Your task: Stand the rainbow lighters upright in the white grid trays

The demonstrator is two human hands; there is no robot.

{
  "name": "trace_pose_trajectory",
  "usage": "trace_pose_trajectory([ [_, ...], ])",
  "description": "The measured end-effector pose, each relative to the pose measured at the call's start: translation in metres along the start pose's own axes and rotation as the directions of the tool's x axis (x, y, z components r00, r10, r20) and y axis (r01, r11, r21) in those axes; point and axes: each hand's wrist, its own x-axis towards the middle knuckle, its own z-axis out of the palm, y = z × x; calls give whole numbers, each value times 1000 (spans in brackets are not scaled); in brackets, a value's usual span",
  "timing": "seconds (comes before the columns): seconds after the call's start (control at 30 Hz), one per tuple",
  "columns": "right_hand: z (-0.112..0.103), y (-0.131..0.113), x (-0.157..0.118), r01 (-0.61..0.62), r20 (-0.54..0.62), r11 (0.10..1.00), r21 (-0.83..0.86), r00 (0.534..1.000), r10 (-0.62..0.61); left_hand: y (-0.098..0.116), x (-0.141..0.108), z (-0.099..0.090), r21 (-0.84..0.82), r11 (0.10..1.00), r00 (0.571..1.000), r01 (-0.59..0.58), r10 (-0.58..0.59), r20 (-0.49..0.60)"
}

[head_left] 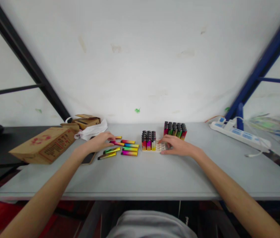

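Observation:
Several colourful lighters (129, 153) lie loose on the grey table, left of centre. My left hand (99, 142) is over their left side, its fingertips at the end of a pink and red lighter (117, 143); whether it grips that lighter is unclear. Right of the loose ones, upright lighters with black tops (149, 144) stand in rows in a white tray (158, 151). The tray's right part shows bare slots. My right hand (176, 145) rests at that end, thumb and fingers apart around the tray's edge. Behind it stands a block of dark-topped upright lighters (175, 129).
A cardboard box (48, 143), a white plastic bag (92, 130) and an open carton (87, 122) are at the left. A phone (88, 158) lies under my left wrist. On the right is a white power strip (240, 136) with cables. A wall (140, 66) rises behind the table.

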Motion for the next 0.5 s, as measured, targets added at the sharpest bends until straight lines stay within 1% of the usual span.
trace_pose_trajectory([
  [0.03,0,0,0,-2,2,1000,-4,1000,2,3,-1,-4,-43,999,1000,3,-4,-27],
  [0.1,0,-1,0,-4,7,1000,-5,1000,4,11,-3,-14,-183,983,994,14,-33,-104],
  [0.13,-1,-2,0,-6,8,1000,-2,1000,6,17,-3,-18,-280,960,987,14,-58,-149],
  [0.17,-1,-2,0,-9,6,1000,1,1000,9,24,-3,-21,-397,918,974,1,-91,-208],
  [0.2,-1,-3,0,-11,4,1000,0,1000,11,32,-1,-22,-522,852,956,-28,-131,-264],
  [0.23,-1,-3,1,-12,2,1000,-3,1000,12,41,2,-22,-650,756,934,-73,-177,-311],
  [0.27,-1,-4,1,-11,1,1000,-7,1000,11,51,6,-20,-765,629,912,-135,-222,-344],
  [0.3,-1,-4,1,-11,3,1000,-10,1000,11,61,11,-16,-854,488,911,-181,-244,-333],
  [0.33,-1,-4,1,-12,6,1000,-12,1000,12,72,17,-12,-908,363,916,-208,-255,-311],
  [0.37,-1,-4,1,-16,9,1000,-12,1000,16,83,24,-8,-940,264,922,-218,-260,-287],
  [0.43,-1,-5,1,-29,13,1000,-12,1000,29,103,37,1,-966,124,933,-226,-258,-251],
  [0.47,-1,-6,1,-32,13,999,-14,999,32,112,43,5,-969,75,934,-234,-258,-246],
  [0.5,-1,-7,1,-32,11,999,-15,999,32,120,48,9,-970,48,937,-239,-252,-244],
])
